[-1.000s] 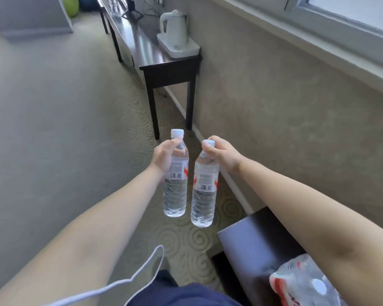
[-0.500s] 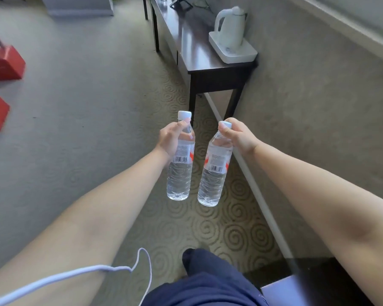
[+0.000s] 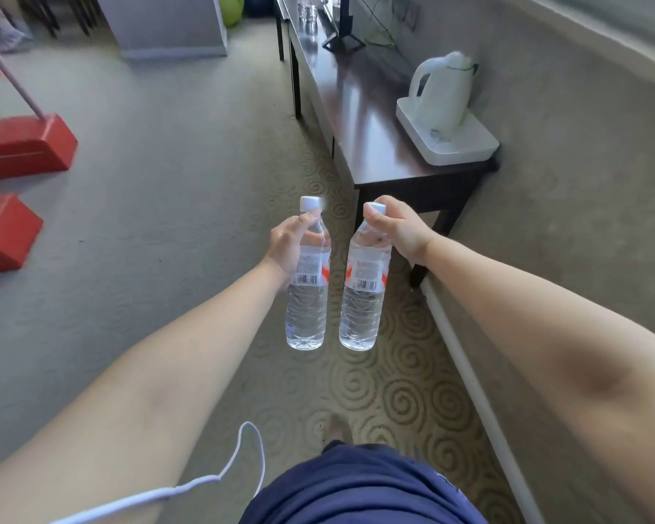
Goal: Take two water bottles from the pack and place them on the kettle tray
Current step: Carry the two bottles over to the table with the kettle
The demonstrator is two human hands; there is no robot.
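A: Head view, only one. Left hand (image 3: pixel 290 245) is wrapping the neck and shoulder of the left bottle (image 3: pixel 307 293), fingers curled shut on it. Right hand (image 3: pixel 401 230) is pinching the right bottle (image 3: pixel 363 293) just under the cap. Both bottles are hanging upright, just beside each other, not touching, over the carpet (image 3: pixel 167 221).

B: Tray?

A: Kettle tray (image 3: pixel 466 153) is sitting at about 1 o'clock from the bottles, well apart, on the near end of the dark table (image 3: pixel 360 119). The white kettle (image 3: pixel 443 92) is taking up the far half of it. Pack isn't in view.

B: Risks?

A: The right grip is looking thin: it's only holding up by the cap, so a full bottle could be slipping or swinging while being carried. I'd also say free tray space is tight, just the near strip, so two bottles could be crowding, bumping the kettle, or one landing half over the tray rim and tipping. The tray is sitting close to the table edge too, so a toppled bottle is likely going to the floor.

B: Cable?

A: White cord (image 3: pixel 243 459) is dangling at 6 o'clock, could be snagging an arm.
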